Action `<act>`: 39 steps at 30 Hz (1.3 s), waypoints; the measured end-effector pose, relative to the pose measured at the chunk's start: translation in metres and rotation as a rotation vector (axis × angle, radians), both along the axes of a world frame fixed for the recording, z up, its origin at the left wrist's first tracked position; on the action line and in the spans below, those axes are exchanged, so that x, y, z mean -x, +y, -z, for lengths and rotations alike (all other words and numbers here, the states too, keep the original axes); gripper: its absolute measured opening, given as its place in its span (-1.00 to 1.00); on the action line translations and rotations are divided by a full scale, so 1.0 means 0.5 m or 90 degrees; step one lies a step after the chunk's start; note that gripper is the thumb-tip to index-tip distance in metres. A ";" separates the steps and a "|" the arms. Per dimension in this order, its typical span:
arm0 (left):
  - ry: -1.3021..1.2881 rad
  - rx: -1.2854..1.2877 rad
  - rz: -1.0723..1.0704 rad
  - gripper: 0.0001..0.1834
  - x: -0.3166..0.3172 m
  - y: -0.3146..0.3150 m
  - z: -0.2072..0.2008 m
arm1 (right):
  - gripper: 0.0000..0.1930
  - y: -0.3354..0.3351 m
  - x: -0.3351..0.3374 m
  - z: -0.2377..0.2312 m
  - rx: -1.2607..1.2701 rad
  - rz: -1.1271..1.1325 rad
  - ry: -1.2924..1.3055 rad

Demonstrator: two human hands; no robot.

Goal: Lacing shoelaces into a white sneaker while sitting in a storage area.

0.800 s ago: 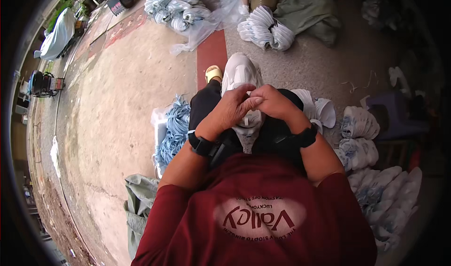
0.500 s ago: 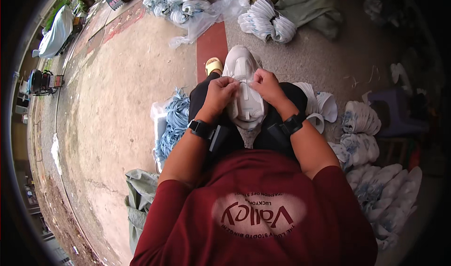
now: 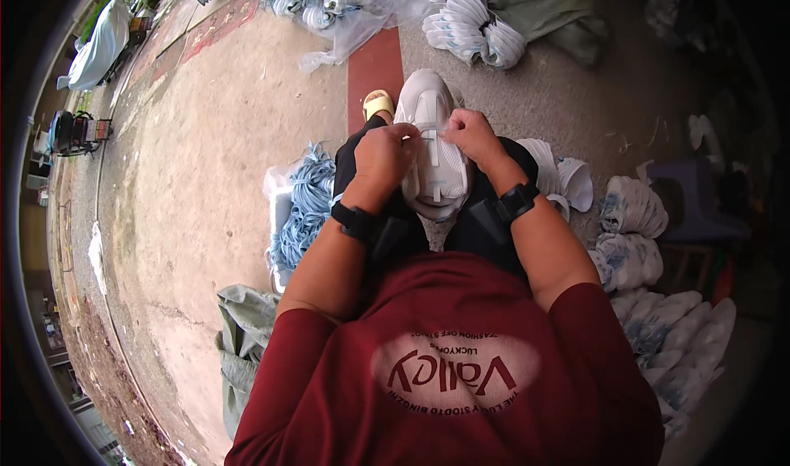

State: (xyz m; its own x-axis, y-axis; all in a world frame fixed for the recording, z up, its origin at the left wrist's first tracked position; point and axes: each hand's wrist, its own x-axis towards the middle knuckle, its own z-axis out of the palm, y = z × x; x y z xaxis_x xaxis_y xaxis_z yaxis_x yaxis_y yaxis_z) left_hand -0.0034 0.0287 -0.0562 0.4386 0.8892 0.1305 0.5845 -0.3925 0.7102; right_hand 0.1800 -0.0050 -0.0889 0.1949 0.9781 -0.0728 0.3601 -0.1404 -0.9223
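Note:
A pale grey-white shoe (image 3: 434, 165) rests between my knees, toe pointing away from me, its tongue and eyelet rows facing up. At its left eyelets, my left hand (image 3: 385, 155) is closed in a pinch on a thin pale shoelace (image 3: 418, 136), which is blurred by motion. My right hand (image 3: 475, 139) pinches at the right eyelet row, thumb and forefinger together; the bit of lace between them is barely visible. The hands are apart, one on each side of the tongue.
Left of my leg, a white box (image 3: 281, 219) holds a heap of light blue laces (image 3: 309, 207). Bundled white shoe pieces (image 3: 632, 207) lie on the right, with another bundle (image 3: 473, 30) ahead. A purple stool (image 3: 695, 198) stands right; green cloth (image 3: 245, 342) lies lower left.
My left hand has turned, its back now more toward me, and risen slightly. The right hand has shifted slightly right, widening the gap between the hands. The shoe's toe sits slightly farther away.

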 end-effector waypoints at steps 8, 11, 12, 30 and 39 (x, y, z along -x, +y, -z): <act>0.106 -0.200 0.139 -0.90 -0.013 0.010 -0.005 | -0.78 0.015 0.008 0.010 0.055 0.062 0.008; 0.123 -0.184 0.119 -0.91 -0.013 0.017 -0.003 | -0.79 0.018 0.011 0.002 0.079 0.065 -0.004; 0.145 -0.207 0.137 -0.91 -0.015 0.020 -0.003 | -0.80 0.020 0.009 0.001 0.092 0.061 -0.008; 0.299 -0.206 0.212 -0.91 -0.025 0.035 -0.020 | -0.77 0.023 0.016 0.008 0.068 0.079 0.006; 0.322 -0.216 0.220 -0.91 -0.027 0.035 -0.027 | -0.85 0.023 0.015 0.006 0.087 0.076 -0.012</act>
State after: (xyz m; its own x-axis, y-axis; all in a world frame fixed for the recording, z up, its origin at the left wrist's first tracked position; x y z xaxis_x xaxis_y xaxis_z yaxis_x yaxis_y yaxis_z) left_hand 0.0101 0.0459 -0.0427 0.7686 0.6345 0.0816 0.6132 -0.7670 0.1887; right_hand 0.1728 0.0064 -0.0920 0.3122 0.9291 -0.1980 0.3500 -0.3062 -0.8853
